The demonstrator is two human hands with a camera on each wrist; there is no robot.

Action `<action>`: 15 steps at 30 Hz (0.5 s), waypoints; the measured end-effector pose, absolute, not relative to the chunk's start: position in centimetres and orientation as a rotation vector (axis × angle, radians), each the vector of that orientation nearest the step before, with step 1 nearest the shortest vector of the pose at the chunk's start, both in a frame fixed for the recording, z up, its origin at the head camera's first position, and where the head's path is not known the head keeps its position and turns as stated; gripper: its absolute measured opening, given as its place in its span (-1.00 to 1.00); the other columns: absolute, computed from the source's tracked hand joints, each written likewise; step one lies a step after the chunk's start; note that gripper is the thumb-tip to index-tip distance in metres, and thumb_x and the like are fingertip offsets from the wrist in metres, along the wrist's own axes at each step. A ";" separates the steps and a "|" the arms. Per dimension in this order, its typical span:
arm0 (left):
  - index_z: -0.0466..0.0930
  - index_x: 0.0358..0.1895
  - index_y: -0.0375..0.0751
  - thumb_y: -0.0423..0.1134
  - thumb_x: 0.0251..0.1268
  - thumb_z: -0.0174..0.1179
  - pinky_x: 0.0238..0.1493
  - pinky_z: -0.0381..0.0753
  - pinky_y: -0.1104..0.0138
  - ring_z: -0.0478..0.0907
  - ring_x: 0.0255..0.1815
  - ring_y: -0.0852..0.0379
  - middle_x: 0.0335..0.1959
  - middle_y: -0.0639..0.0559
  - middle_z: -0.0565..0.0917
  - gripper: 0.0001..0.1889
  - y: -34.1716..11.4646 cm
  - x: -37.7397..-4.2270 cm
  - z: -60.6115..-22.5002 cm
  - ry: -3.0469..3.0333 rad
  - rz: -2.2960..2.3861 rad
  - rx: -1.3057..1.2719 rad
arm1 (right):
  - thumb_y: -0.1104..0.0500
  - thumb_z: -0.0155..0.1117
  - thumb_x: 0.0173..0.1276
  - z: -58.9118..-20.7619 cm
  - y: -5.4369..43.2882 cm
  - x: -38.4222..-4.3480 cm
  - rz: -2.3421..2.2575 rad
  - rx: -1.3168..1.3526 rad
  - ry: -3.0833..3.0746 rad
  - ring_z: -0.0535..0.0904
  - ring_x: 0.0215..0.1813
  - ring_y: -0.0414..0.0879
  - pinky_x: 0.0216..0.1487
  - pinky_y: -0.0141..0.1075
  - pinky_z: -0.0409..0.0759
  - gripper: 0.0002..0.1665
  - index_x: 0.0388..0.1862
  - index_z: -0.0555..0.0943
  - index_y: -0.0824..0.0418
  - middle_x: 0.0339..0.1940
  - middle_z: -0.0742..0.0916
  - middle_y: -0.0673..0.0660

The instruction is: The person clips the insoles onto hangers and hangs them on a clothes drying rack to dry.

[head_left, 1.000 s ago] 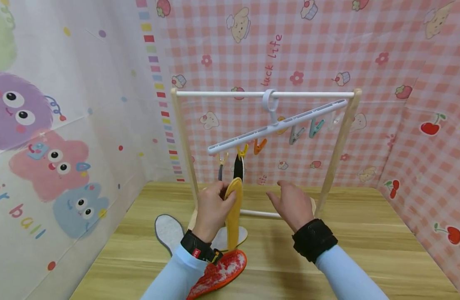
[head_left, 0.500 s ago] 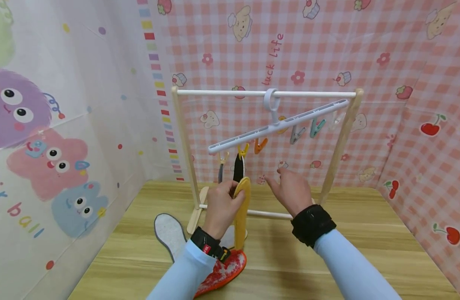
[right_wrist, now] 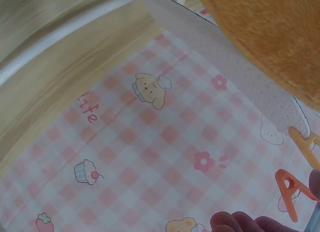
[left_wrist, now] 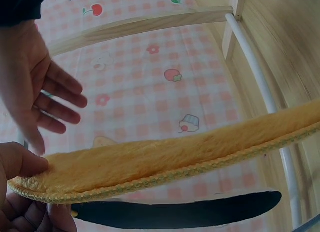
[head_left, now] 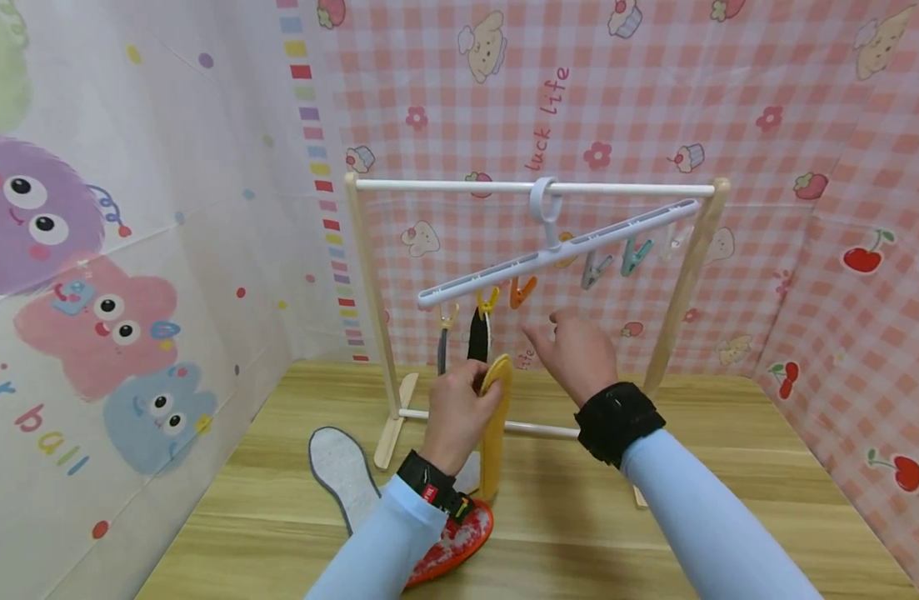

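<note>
My left hand (head_left: 459, 412) pinches the top end of a yellow fuzzy insole (head_left: 498, 433), which hangs upright below the hanger. In the left wrist view, the thumb (left_wrist: 30, 164) lies on the insole's plush face, with fingers behind it. My right hand (head_left: 579, 354) is raised at the right of the insole, fingers loose and holding nothing. Just above and left of it, an orange clip (head_left: 522, 292) hangs from the lilac clip hanger (head_left: 496, 275). Left of that, a yellow clip (head_left: 488, 300) holds a black-backed insole (head_left: 477, 335).
A wooden rack with a white top bar (head_left: 444, 186) carries the tilted hanger. A pale clip (head_left: 448, 317) holds another insole at the far left; grey (head_left: 596, 270) and green (head_left: 636, 257) clips hang right. A grey insole (head_left: 342, 467) and a red insole (head_left: 466, 533) lie on the table.
My left hand has carried the yellow insole to the right, toward below the orange clip. My right hand has risen and shifted slightly left, nearer the orange clip.
</note>
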State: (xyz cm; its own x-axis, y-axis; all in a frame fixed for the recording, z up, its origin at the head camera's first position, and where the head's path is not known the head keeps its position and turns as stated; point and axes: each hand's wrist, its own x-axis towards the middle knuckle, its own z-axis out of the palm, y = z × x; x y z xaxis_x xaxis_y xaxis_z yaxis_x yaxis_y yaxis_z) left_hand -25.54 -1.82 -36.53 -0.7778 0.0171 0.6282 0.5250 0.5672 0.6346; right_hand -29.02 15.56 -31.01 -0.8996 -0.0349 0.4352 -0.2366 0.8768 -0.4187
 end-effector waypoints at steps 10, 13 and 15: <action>0.69 -0.32 -0.24 -0.30 0.20 0.35 -0.54 0.43 0.41 0.44 -0.49 0.17 -0.50 0.06 0.54 -0.92 -1.2 -25.9 -36.5 -2.284 -1.159 -0.405 | -0.30 0.09 0.45 -29.5 14.8 -29.9 0.740 0.161 -2.643 0.69 -0.24 0.19 -0.16 0.01 0.63 -0.21 0.18 0.56 0.40 -0.12 0.74 0.35; 0.68 -0.33 -0.23 -0.31 0.20 0.34 -0.57 0.42 0.42 0.43 -0.51 0.18 -0.52 0.07 0.53 -0.93 -1.0 -26.0 -36.5 -2.286 -1.168 -0.406 | -0.31 0.07 0.46 -29.3 14.5 -30.1 0.744 0.156 -2.648 0.69 -0.26 0.20 -0.17 0.02 0.63 -0.20 0.20 0.55 0.40 -0.16 0.75 0.35; 0.68 -0.34 -0.23 -0.31 0.20 0.34 -0.58 0.42 0.42 0.43 -0.53 0.19 -0.53 0.08 0.53 -0.94 -0.9 -26.1 -36.5 -2.288 -1.172 -0.407 | -0.31 0.06 0.46 -29.1 14.4 -30.3 0.750 0.155 -2.649 0.68 -0.30 0.19 -0.19 0.01 0.63 -0.19 0.21 0.55 0.40 -0.20 0.75 0.35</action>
State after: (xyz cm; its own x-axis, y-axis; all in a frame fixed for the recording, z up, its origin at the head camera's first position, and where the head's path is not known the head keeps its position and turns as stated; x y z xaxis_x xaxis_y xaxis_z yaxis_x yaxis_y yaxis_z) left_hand -26.10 -0.91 -36.53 -0.8128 0.0246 0.5820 0.4868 0.5775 0.6554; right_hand -30.32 14.35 -29.11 -0.9210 -0.0021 0.3896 -0.2060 0.8514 -0.4823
